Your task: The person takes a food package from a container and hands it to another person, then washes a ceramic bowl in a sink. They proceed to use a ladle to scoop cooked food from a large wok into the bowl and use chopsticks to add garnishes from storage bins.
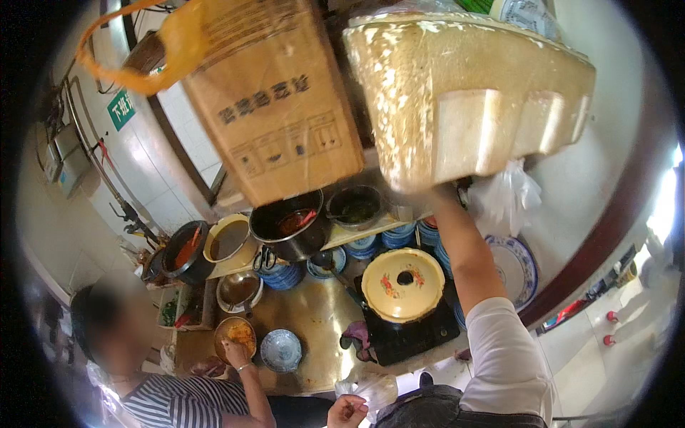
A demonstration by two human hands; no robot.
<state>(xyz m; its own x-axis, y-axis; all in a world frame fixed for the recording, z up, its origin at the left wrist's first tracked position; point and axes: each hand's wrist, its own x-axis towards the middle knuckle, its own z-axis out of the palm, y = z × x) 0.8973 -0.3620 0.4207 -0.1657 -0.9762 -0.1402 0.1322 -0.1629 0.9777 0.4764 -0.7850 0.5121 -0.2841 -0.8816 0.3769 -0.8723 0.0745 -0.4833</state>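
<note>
Hands apart: right hand (432,199) raised by the pale foam box (471,93), left hand (347,411) low beside a thin plastic bag (378,390).
The left fingers curl together at the bag, below the counter (314,329) edge; whether they grip it, or what the blurred right hand grasps under the box's lower corner, I cannot tell. The bag looks light, limp and slippery, best pinched at its gathered top; the box seems stiff but brittle, its worn skin flaking, so a palm beneath and another on the ribbed side would suit. A cardboard box (278,135) crowds its left and a hanging white bag (508,194) its right; below, room shows between the grey-blue bowl (281,350) and the lidded pot (399,303).
</note>
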